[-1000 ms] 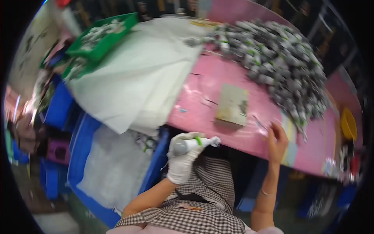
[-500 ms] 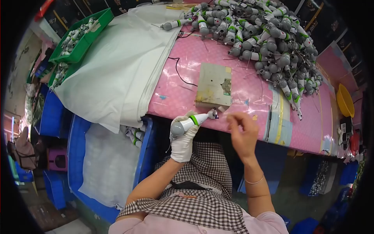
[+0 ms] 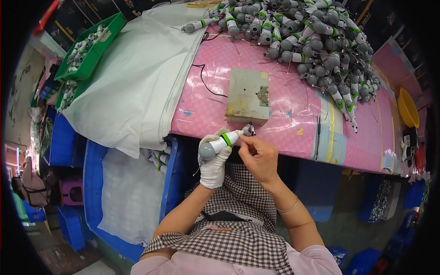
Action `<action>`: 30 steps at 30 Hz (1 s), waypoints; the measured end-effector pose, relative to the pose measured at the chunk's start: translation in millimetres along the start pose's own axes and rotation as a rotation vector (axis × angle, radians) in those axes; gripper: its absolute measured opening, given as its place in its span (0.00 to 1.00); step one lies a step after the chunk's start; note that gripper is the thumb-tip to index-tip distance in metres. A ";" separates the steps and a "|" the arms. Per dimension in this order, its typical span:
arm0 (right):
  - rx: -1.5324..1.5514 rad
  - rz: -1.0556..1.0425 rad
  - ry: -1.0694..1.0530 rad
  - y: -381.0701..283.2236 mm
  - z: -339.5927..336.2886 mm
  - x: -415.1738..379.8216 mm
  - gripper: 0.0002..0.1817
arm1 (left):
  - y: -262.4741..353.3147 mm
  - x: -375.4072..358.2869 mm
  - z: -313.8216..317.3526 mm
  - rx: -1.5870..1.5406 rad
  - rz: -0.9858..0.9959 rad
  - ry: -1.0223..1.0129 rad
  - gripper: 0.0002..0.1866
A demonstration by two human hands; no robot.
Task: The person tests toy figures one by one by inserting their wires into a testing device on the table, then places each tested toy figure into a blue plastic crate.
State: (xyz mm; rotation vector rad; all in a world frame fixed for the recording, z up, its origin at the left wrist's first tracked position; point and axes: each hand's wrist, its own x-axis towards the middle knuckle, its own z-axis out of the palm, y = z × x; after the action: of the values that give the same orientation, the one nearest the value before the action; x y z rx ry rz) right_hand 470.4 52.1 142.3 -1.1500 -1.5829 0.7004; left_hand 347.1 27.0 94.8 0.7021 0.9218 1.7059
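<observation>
My left hand (image 3: 213, 162), in a white glove, is wrapped around a white-and-grey plastic piece with a green band (image 3: 228, 139). The piece lies tilted, its round grey end toward me and its narrow end pointing up and right, with small dark bits at the tip. Close beside that narrow end, my bare right hand (image 3: 260, 158) is closed, thumb and forefinger pinched together. What is between those fingertips is too small to make out. Just beyond the tip, a worn beige metal box (image 3: 239, 100) stands on the pink-covered table (image 3: 201, 120).
A large heap of similar pieces (image 3: 316, 50) covers the table's far right. White sheeting (image 3: 137, 78) drapes over the left side, near a green crate (image 3: 98, 55) of pieces. Below it stands a blue bin (image 3: 89, 183). A black cable (image 3: 204, 82) runs to the box.
My right hand has moved left and inward, from apart to right beside the narrow end of the piece, and its fingers have pinched together. My left hand keeps its hold. The view has shifted slightly.
</observation>
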 end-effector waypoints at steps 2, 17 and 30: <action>-0.029 -0.015 0.008 1.7 -0.7 1.8 0.07 | -0.4 1.6 1.3 0.003 0.016 -0.006 0.22; 0.029 -0.005 -0.068 0.1 -1.4 2.4 0.07 | 3.6 0.2 5.8 -0.042 0.005 0.001 0.22; 0.009 -0.063 -0.047 4.5 2.0 1.3 0.07 | 1.4 -0.5 3.2 0.009 -0.014 0.040 0.24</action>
State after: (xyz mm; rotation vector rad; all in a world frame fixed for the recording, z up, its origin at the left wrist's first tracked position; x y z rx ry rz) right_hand 470.0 55.2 138.3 -1.0798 -1.6465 0.6970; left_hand 349.1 27.1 97.7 0.6681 0.9613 1.7101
